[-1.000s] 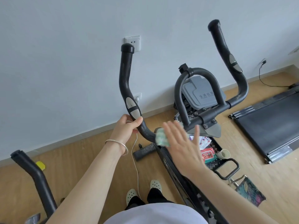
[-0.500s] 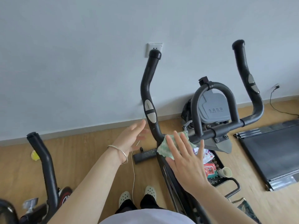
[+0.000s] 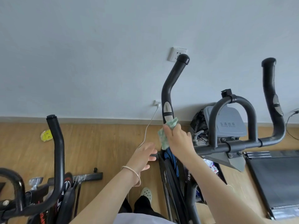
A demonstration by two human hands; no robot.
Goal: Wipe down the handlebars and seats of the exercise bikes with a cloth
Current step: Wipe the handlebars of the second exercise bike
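A black exercise bike stands in front of me with two upright handlebar horns, the left horn (image 3: 169,88) and the right horn (image 3: 271,97), joined by a crossbar (image 3: 215,148). My right hand (image 3: 179,139) is wrapped around the lower bend of the left horn, shut on a green patterned cloth (image 3: 165,135) pressed against the bar. My left hand (image 3: 144,156) hovers below and to the left with fingers spread, touching nothing. A second bike's handlebar (image 3: 56,143) rises at the left. No seat is in view.
A grey lidded bin (image 3: 229,122) stands behind the crossbar by the wall. A treadmill deck (image 3: 278,178) lies at the right. A white cable (image 3: 148,125) runs from a wall socket (image 3: 157,103) to the floor. A yellow object (image 3: 46,135) lies on the wooden floor.
My left hand let go of the left horn and dropped away. My right hand moved the cloth from the crossbar junction up onto the horn's lower bend and closed around it. The view shifted left.
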